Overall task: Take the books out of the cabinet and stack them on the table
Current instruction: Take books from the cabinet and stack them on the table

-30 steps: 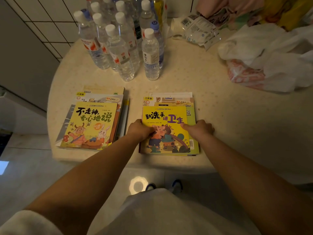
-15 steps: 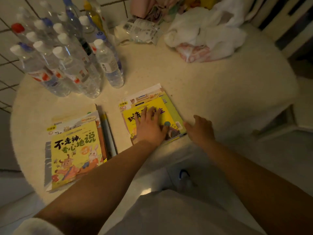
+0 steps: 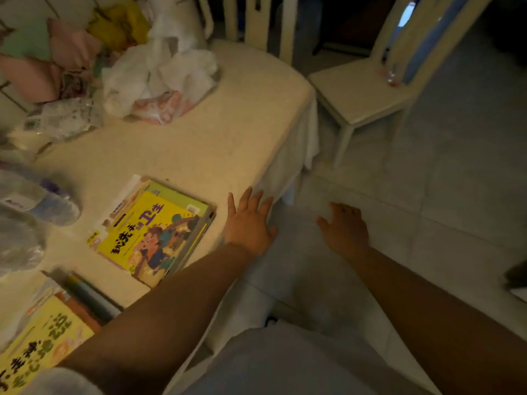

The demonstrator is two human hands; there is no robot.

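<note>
Yellow-covered book stack point(image 3: 154, 229): lies flat on the table point(image 3: 228, 132), near its front edge.
Second book stack point(image 3: 48, 332): lower left on the same table, apart from the first.
Left hand point(image 3: 248, 223): fingers spread and straight, holding nothing, over the table edge just right of the yellow-covered stack.
Right hand point(image 3: 345, 229): fingers relaxed, empty, over the floor.
Chair point(image 3: 362, 92): beyond the table's right end.

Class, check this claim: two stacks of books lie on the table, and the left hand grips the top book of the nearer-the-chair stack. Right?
Not quite. The head view shows the left hand open beside that stack, at the table edge, gripping nothing. Two stacks do lie there.
</note>
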